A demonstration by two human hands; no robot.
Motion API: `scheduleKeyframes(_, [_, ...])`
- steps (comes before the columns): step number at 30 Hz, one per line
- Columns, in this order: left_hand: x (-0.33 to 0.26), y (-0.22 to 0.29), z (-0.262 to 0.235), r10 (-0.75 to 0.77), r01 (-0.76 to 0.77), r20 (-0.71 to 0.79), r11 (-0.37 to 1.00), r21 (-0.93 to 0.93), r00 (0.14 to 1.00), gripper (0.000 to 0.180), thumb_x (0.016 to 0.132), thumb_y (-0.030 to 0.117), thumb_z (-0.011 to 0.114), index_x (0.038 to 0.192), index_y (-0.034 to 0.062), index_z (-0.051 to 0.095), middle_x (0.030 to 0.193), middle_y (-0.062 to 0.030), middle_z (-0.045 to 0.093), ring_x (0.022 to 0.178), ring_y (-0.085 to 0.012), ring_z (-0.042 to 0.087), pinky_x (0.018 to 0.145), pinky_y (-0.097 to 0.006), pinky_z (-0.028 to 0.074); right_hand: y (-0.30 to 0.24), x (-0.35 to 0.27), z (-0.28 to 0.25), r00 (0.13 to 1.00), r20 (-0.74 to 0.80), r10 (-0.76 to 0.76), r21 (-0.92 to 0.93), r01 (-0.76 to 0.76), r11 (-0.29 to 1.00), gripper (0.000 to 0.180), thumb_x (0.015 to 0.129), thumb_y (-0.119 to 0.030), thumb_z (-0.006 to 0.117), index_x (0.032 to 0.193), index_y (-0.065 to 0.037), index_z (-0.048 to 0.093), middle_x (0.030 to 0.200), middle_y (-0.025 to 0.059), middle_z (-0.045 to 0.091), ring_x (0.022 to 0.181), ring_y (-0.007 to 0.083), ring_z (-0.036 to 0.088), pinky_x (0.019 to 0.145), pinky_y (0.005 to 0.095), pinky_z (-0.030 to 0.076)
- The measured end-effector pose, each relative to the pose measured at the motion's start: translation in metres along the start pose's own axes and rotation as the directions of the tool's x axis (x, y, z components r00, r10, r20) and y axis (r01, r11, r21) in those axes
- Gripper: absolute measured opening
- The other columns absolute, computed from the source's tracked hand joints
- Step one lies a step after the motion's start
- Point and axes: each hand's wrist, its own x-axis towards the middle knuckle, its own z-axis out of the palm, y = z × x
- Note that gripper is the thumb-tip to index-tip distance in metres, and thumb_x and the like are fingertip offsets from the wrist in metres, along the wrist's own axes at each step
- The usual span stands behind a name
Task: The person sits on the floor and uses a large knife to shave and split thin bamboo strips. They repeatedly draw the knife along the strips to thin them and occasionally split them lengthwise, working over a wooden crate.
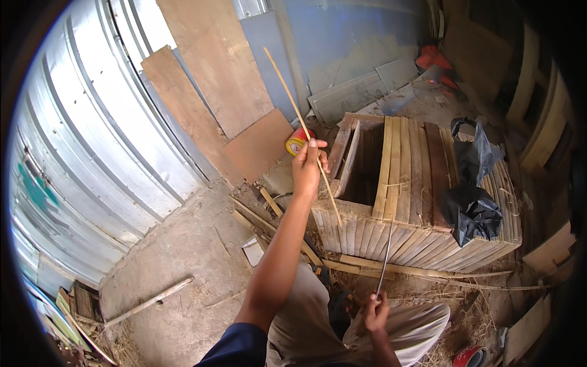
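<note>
My left hand is raised at arm's length and pinches a long, thin wooden strip near its middle. The strip slants from the upper left down to the near left corner of a slatted wooden box. Low in front of the box, my right hand grips the lower end of a slim, long metal tool; whether it is a blade or a rod I cannot tell. Its far tip reaches the box's near top edge. Slats cover most of the box top, leaving a dark gap at the left.
Crumpled black plastic bags lie on the box's right part. A red-and-yellow can stands behind my left hand. Loose wooden strips litter the ground before the box. Boards lean by a corrugated metal wall. A red tin sits lower right.
</note>
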Motion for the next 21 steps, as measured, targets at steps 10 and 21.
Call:
scheduleKeyframes(10, [-0.016, -0.005, 0.008, -0.101, 0.103, 0.050, 0.994, -0.035, 0.994, 0.030, 0.102, 0.035, 0.062, 0.101, 0.0058, 0.067, 0.071, 0.0021, 0.049, 0.059, -0.0088, 0.047, 0.056, -0.027, 0.040, 0.014, 0.018, -0.091, 0.962, 0.246, 0.114, -0.674, 0.085, 0.734, 0.038, 0.088, -0.031, 0.077, 0.109, -0.005, 0.060, 0.078, 0.0170, 0.070, 0.073, 0.0346, 0.072, 0.065, 0.0422, 0.055])
scheduleKeyframes(21, [-0.025, -0.001, 0.020, -0.240, 0.239, 0.059, 0.971, 0.033, 0.969, 0.028, 0.107, 0.026, 0.053, 0.114, 0.0030, 0.067, 0.073, 0.0051, 0.046, 0.055, -0.0042, 0.036, 0.050, -0.021, 0.032, 0.034, 0.017, -0.078, 0.899, 0.375, 0.226, -0.690, 0.107, 0.716, 0.040, 0.085, -0.033, 0.079, 0.109, -0.004, 0.065, 0.085, 0.0209, 0.071, 0.080, 0.0398, 0.071, 0.072, 0.0458, 0.055])
